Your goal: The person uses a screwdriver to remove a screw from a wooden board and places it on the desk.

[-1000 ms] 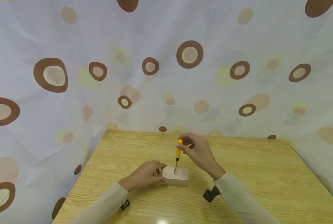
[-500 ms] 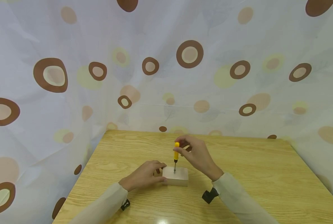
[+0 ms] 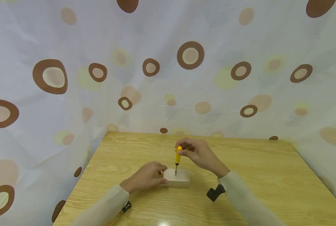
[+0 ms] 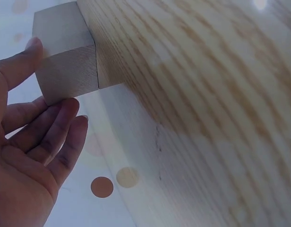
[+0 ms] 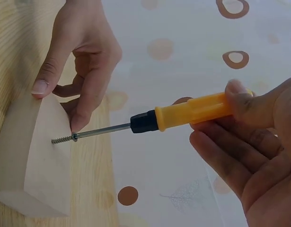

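Observation:
A pale wooden block (image 3: 182,179) lies on the table. My left hand (image 3: 145,176) grips its left end, thumb on the near side and fingers on the far side, as the left wrist view shows up close on the block (image 4: 67,52). My right hand (image 3: 203,157) pinches the yellow handle of a screwdriver (image 3: 178,157) between thumb and fingers. The screwdriver stands nearly upright over the block. In the right wrist view its tip meets the head of a screw (image 5: 64,139), whose threaded shank stands partly out of the block's top face.
The wood-grain table (image 3: 255,175) stretches out on both sides of the block. Behind it and at the sides hangs a white curtain (image 3: 168,78) with brown ring and dot prints. A black wrist-camera mount (image 3: 216,192) hangs under the right wrist.
My right hand has come a little lower and the screwdriver now stands more upright, its tip on the screw. The fingers have shifted around the handle. The left hand and block stay put.

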Tool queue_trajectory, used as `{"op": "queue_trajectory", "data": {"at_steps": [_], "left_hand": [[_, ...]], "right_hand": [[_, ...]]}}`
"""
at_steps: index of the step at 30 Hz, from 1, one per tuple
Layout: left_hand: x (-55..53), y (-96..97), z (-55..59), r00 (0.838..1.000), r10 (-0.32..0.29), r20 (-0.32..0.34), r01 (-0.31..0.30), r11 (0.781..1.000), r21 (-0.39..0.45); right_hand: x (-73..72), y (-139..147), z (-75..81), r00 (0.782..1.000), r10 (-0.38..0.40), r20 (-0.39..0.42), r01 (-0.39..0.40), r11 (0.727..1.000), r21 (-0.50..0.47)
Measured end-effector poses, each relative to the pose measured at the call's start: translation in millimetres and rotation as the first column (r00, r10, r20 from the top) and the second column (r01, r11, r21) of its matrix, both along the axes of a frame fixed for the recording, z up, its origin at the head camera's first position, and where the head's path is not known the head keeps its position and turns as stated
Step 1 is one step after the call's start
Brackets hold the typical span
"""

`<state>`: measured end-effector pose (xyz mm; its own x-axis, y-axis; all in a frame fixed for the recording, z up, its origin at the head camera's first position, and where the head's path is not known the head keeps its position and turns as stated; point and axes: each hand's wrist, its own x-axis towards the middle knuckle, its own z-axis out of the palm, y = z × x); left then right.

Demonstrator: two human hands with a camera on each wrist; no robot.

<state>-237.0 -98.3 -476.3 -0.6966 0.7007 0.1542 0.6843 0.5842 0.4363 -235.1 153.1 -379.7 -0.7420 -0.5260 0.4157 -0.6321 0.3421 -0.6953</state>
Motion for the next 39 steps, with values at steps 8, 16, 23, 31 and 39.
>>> {"op": "queue_trajectory", "data": {"at_steps": [8,16,23,31,39], "left_hand": [[-0.3,2.1,-2.5,0.999,0.029,0.015,-0.029,1.0,-0.013],[0.3,5.3,-0.9,1.0,0.026,0.013,-0.026,1.0,-0.007],[3.8,3.0,2.7,0.998,0.063,-0.011,-0.063,0.998,-0.029],[2.2,4.5,-0.5,0.998,0.06,-0.01,-0.06,0.998,-0.02],[5.0,5.0,0.7,0.998,0.07,-0.007,-0.07,0.997,-0.025]], "right_hand": [[14.6,-8,6.6,0.997,-0.078,0.019,0.078,0.997,-0.02],[0.0,7,-0.8,0.994,0.07,0.079,-0.068,0.997,-0.032],[4.7,1,0.0,0.997,-0.023,0.073,0.025,1.0,-0.02],[6.2,1,-1.0,0.993,-0.116,-0.033,0.115,0.993,-0.018],[3.1,6,0.5,0.995,0.041,0.09,-0.039,0.999,-0.026]]}}
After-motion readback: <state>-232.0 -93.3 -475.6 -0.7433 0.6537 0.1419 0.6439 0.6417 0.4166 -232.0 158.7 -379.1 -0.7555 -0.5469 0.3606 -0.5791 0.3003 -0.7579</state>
